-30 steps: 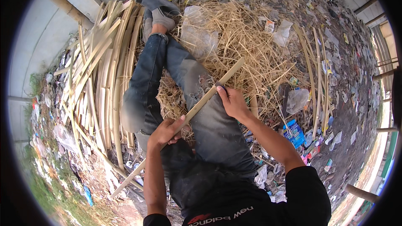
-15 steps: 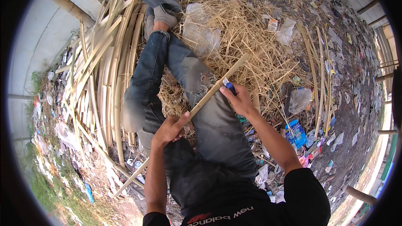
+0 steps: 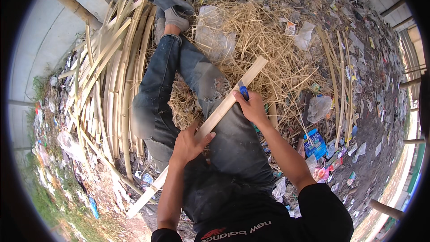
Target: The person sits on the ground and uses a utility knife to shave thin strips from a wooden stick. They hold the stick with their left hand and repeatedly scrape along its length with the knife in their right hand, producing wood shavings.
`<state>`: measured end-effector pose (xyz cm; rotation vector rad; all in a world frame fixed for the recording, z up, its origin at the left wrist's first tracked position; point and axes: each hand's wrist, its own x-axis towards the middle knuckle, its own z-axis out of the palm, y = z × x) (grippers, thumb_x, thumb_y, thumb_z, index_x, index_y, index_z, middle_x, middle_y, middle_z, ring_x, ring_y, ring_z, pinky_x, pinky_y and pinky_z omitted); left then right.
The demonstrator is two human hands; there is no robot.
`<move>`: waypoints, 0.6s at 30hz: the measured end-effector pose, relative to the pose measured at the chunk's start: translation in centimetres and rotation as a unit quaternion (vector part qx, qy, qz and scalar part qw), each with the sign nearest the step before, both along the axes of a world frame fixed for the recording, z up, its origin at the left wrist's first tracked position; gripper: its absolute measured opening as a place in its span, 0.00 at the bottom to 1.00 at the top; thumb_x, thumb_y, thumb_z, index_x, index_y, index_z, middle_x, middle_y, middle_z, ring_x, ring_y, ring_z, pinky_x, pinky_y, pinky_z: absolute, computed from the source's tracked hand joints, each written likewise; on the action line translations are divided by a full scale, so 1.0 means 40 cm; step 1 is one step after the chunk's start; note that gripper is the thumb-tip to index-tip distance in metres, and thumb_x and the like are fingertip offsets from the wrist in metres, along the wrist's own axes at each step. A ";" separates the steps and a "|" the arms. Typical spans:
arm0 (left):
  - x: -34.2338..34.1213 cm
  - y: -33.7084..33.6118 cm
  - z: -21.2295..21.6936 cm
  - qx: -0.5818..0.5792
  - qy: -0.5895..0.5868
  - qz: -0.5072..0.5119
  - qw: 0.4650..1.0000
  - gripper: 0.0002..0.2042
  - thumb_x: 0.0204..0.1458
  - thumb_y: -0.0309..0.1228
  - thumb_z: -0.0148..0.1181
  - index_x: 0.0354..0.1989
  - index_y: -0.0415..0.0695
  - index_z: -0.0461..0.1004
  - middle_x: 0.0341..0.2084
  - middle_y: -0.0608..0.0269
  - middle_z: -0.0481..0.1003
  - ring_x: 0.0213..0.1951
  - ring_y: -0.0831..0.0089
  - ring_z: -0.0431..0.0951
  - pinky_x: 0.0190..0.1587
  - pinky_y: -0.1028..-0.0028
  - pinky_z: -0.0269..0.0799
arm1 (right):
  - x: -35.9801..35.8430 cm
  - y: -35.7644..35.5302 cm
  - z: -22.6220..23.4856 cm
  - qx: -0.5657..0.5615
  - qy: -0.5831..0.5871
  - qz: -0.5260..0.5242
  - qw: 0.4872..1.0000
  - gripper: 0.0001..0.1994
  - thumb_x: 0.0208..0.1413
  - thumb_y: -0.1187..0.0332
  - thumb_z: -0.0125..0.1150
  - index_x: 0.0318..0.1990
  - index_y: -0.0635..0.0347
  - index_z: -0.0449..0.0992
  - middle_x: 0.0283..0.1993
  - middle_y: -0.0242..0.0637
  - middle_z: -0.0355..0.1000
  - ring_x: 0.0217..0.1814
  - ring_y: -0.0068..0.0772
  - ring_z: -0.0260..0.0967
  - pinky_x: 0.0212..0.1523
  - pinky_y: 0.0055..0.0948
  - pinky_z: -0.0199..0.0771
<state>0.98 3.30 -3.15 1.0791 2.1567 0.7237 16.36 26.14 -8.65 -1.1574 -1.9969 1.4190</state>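
A person sits on the ground with both legs stretched out, and a long pale bamboo strip (image 3: pixel 210 123) lies slantwise across the lap. All places below are told from that strip.

The left hand (image 3: pixel 187 144) closes round the strip near its middle, thumb laid along the upper face and fingers curled underneath, so the strip is gripped firmly. The right hand (image 3: pixel 253 107) sits farther up the strip, toward its far end, curled shut on a blue-handled knife (image 3: pixel 243 92) whose blade rests against the strip's edge. The strip's far end sticks out beyond the right hand over a heap of straw (image 3: pixel 264 40), while its near end runs down past the left hand to the littered ground beside the person's hip.

Under the strip are the person's legs in blue jeans (image 3: pixel 156 89), ending in a grey shoe (image 3: pixel 172 4) well beyond the strip's far end. To the left of the strip, past the legs, lies a thick stack of split bamboo slats (image 3: pixel 109 76), curved and packed side by side. To the right of the strip, more thin slats (image 3: pixel 342 80) lie scattered among rubbish, with a clear plastic bag (image 3: pixel 319 107) and a blue packet (image 3: pixel 315 143) near the right forearm.
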 end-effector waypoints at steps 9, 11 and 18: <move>0.002 -0.136 0.023 0.049 0.084 -0.072 0.993 0.25 0.60 0.31 0.68 0.67 0.42 0.75 0.30 0.47 0.78 0.33 0.49 0.82 0.38 0.58 0.76 | 0.003 0.051 -0.004 0.004 0.047 -0.062 0.997 0.22 0.67 0.53 0.69 0.28 0.63 0.78 0.19 0.22 0.62 0.23 0.18 0.54 0.25 0.30 0.56; -0.018 -0.122 0.029 0.040 0.035 -0.083 0.995 0.23 0.62 0.31 0.66 0.66 0.42 0.76 0.30 0.46 0.78 0.33 0.48 0.83 0.38 0.58 0.77 | 0.003 0.049 0.009 -0.002 0.035 -0.063 0.997 0.23 0.66 0.50 0.70 0.29 0.62 0.78 0.20 0.24 0.63 0.24 0.19 0.55 0.26 0.31 0.58; -0.048 -0.081 0.042 0.036 -0.087 -0.079 0.992 0.17 0.67 0.32 0.60 0.60 0.37 0.79 0.28 0.44 0.79 0.31 0.53 0.82 0.38 0.61 0.76 | -0.007 -0.016 0.037 0.099 -0.033 0.044 0.994 0.23 0.69 0.49 0.65 0.32 0.64 0.77 0.20 0.39 0.67 0.22 0.39 0.63 0.28 0.39 0.65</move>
